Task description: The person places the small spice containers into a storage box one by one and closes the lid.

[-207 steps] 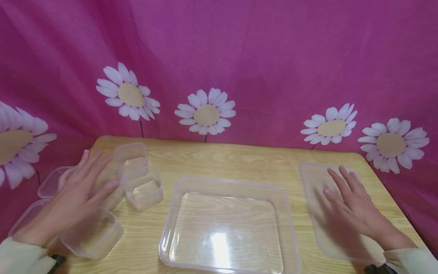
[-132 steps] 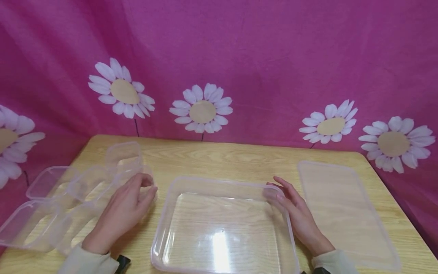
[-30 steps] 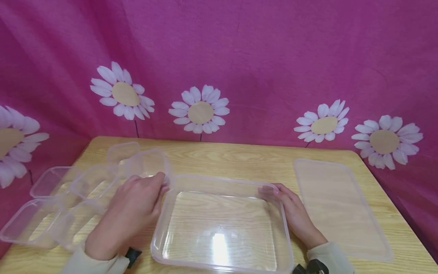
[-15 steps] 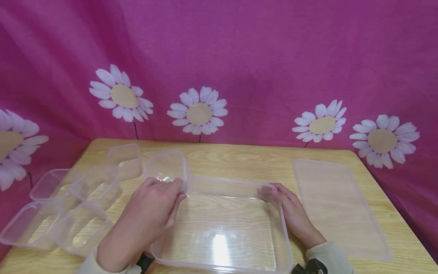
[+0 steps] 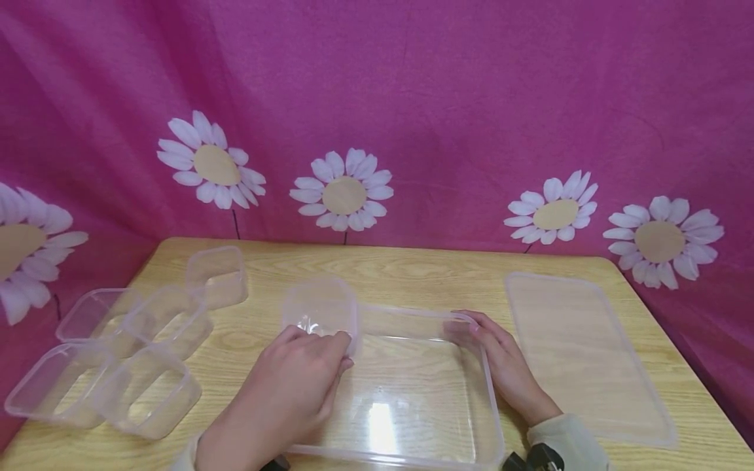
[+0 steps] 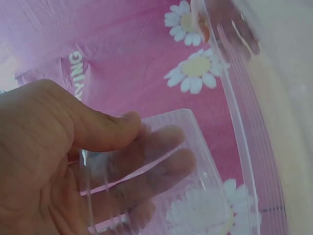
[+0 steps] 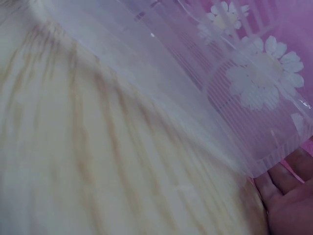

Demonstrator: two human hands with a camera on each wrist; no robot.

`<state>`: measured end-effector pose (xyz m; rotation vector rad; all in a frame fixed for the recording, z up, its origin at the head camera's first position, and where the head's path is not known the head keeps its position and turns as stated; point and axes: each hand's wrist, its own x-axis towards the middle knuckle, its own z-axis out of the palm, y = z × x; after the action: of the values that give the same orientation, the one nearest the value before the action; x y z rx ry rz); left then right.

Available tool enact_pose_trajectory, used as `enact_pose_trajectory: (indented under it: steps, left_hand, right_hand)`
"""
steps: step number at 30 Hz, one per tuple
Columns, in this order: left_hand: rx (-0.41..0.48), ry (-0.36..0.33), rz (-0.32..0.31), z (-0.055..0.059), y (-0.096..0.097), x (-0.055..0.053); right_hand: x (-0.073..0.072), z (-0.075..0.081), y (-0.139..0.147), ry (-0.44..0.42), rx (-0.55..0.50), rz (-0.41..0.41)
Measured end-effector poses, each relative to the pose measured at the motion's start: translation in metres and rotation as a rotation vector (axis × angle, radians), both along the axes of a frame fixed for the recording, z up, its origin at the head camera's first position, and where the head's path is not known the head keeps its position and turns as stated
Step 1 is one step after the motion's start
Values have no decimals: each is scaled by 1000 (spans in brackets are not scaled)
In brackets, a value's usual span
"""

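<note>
Pink cloth [image 5: 448,98], letters "YING" [image 6: 76,71], left hand [image 5: 283,396] gripping tub [image 5: 320,302]

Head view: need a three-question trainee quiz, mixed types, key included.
1. Which hand holds a small clear plastic container?
2. True or false: the flat translucent rectangular plastic lid covers the large clear rectangular plastic box.
3. How many other small clear plastic containers stand on the light wooden table?

Key
1. The left hand.
2. False; the lid lies on the table, right of the box.
3. Five.
</note>
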<state>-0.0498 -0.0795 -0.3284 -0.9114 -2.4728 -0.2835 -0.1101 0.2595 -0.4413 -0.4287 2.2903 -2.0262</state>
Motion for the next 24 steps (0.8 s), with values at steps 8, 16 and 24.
enact_pose_trajectory:
  steps: [8, 16, 24]
  left_hand:
    - [-39, -42, -46, -5, 18, 5]
    - [-75, 28, -101, -15, 36, 11]
    - [-59, -28, -172, -21, 49, 14]
  right_hand:
    - [1, 0, 0, 6, 11, 9]
    - [0, 0, -1, 24, 34, -2]
    - [0, -2, 0, 10, 54, -18]
